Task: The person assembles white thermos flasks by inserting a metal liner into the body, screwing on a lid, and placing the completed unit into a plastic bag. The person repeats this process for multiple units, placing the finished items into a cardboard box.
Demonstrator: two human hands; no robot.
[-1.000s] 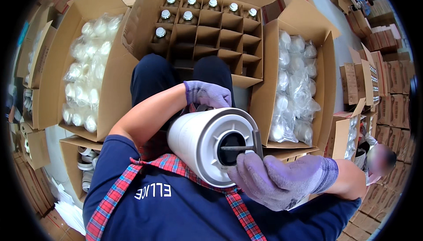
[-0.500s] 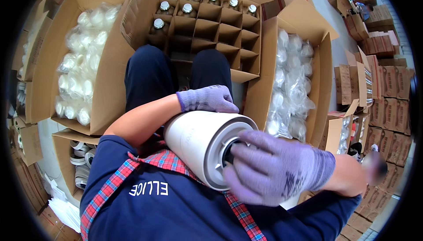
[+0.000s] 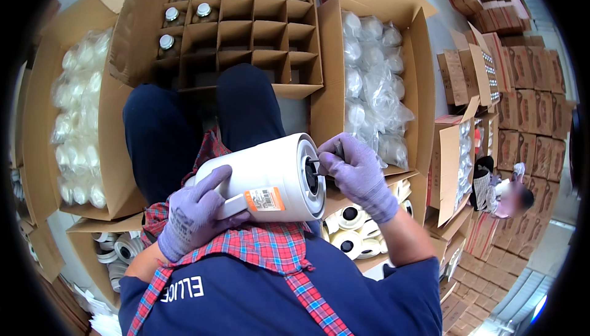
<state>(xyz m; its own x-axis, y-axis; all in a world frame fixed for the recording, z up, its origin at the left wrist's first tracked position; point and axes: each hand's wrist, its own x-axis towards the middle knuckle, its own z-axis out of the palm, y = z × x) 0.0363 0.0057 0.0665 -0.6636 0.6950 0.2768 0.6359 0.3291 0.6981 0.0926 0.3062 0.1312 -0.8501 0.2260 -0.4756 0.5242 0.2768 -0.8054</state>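
Observation:
A white jug [image 3: 249, 173] with a side handle [image 3: 232, 207] and an orange-edged label lies sideways across my lap. My left hand [image 3: 190, 219], in a purple glove, is wrapped round the handle, with a finger stretched along the body. The jug's round end faces right and has a dark opening [image 3: 311, 175] in its middle. My right hand [image 3: 362, 176], gloved the same, pinches a dark tool with two thin prongs [image 3: 314, 167]. Its prongs reach to the opening; how deep they go I cannot tell.
Ahead stands a divided carton [image 3: 313, 81] with several silver-capped bottles [image 3: 204, 11]. Bagged white parts [image 3: 80, 115] fill a left carton, clear-bagged parts [image 3: 378, 90] a right one. Cream round parts [image 3: 350, 244] lie by my right elbow. Another person [image 3: 501, 195] is at far right.
The jug has turned, bringing its handle and label into view. My left hand has moved from its far side to the handle. My right hand now holds the pronged tool at the end opening.

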